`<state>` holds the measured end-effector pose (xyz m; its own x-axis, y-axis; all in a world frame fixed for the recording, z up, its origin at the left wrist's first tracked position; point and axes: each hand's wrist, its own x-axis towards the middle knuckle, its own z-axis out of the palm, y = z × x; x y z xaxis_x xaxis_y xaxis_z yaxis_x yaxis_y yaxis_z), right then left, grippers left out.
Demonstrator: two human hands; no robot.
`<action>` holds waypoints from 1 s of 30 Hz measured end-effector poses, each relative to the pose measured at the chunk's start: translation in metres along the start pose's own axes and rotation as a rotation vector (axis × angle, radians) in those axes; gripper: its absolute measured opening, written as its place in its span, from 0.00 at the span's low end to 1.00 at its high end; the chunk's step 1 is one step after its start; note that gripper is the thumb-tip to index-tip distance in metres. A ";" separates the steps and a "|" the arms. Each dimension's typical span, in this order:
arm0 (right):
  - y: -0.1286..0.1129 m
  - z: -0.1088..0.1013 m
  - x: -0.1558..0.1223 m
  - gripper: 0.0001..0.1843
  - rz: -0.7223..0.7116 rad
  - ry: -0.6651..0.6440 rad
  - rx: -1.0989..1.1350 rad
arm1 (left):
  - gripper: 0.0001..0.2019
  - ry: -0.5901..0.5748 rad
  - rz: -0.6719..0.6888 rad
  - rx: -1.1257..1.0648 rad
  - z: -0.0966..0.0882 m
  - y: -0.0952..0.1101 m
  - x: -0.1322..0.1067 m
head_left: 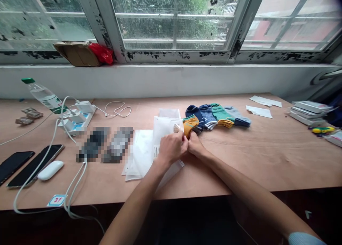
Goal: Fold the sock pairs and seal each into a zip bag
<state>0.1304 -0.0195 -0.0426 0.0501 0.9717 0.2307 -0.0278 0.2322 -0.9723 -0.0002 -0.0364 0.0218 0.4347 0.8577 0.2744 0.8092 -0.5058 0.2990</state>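
Both hands are closed and meet knuckle to knuckle at the near middle of the table [267, 159]. From my remote seat, I read the left hand [171, 148] as pinching the mouth of a clear bag [163, 129], which stands up off the wood and tilts away from me. The right hand [197, 145] grips the end of a mustard sock [190, 124]. That sock lies just right of the bag's opening and touches it; I cannot tell whether any of it is inside yet.

Left of the left wrist lies a pile of flat bags [141, 150], which look empty to me. Near the table's left edge are two dark phones [16, 163], a white mouse [50, 170] and a loose white cable [53, 138].

I judge the bagging to be barely begun, since I see no filled bag anywhere. Beyond the mustard sock, four more lie fanned in an overlapping row: a navy sock [194, 113], a striped blue sock [208, 116], a green sock [221, 114] and a grey sock [239, 117].

Farther back are a power strip [77, 117] and a tilted water bottle [44, 94] on the left, with paper sheets [263, 102] and stacked boxes [308, 111] on the right. On the sill under the window sit a cardboard piece [77, 53] and a red bag [103, 53].
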 end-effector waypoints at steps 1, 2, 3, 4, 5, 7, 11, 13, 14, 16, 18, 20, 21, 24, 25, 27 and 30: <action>0.001 0.000 0.000 0.11 0.005 0.020 -0.026 | 0.11 -0.033 -0.018 0.046 -0.001 0.002 0.001; 0.002 0.001 0.000 0.12 0.021 0.040 -0.040 | 0.12 -0.060 -0.043 0.081 -0.002 0.002 0.002; 0.002 0.001 0.000 0.12 0.047 0.060 -0.034 | 0.12 -0.083 -0.068 0.108 -0.003 0.002 0.003; 0.002 0.002 -0.001 0.14 0.079 0.077 -0.007 | 0.13 -0.101 -0.089 0.126 -0.003 0.001 0.005; 0.001 0.002 -0.002 0.15 0.117 0.089 0.041 | 0.13 -0.113 -0.105 0.138 -0.003 -0.001 0.006; -0.003 0.002 -0.002 0.17 0.202 0.084 0.188 | 0.14 -0.122 -0.112 0.146 -0.003 -0.005 0.009; -0.011 -0.003 -0.001 0.17 0.285 0.026 0.501 | 0.15 -0.098 -0.067 0.114 -0.001 -0.010 0.013; -0.013 -0.007 -0.001 0.17 0.315 -0.015 0.588 | 0.14 -0.083 -0.013 0.099 -0.001 -0.009 0.015; -0.014 -0.009 -0.001 0.16 0.346 -0.044 0.611 | 0.14 -0.073 0.015 0.100 -0.002 -0.008 0.016; -0.014 -0.011 -0.003 0.13 0.433 -0.121 0.629 | 0.13 -0.057 0.080 0.119 -0.003 -0.005 0.016; -0.014 -0.010 -0.007 0.10 0.533 -0.188 0.633 | 0.12 -0.048 0.143 0.137 -0.006 -0.003 0.014; -0.013 -0.007 -0.011 0.11 0.596 -0.232 0.628 | 0.12 -0.048 0.166 0.142 -0.008 -0.002 0.011; -0.013 -0.006 -0.012 0.12 0.605 -0.242 0.619 | 0.12 -0.050 0.151 0.142 -0.009 -0.002 0.010; -0.014 0.000 -0.015 0.15 0.570 -0.264 0.586 | 0.13 -0.078 0.026 0.142 -0.009 -0.003 0.009; -0.014 0.001 -0.015 0.15 0.550 -0.267 0.585 | 0.15 -0.095 -0.025 0.139 -0.009 -0.004 0.010; -0.014 0.001 -0.014 0.14 0.521 -0.263 0.596 | 0.18 -0.128 -0.109 0.121 -0.007 -0.006 0.014; -0.014 -0.001 -0.010 0.13 0.512 -0.218 0.620 | 0.19 -0.149 -0.171 0.081 -0.005 -0.007 0.021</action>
<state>0.1310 -0.0327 -0.0313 -0.3112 0.9350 -0.1698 -0.5428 -0.3216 -0.7758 0.0010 -0.0154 0.0298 0.3375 0.9373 0.0865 0.9025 -0.3483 0.2534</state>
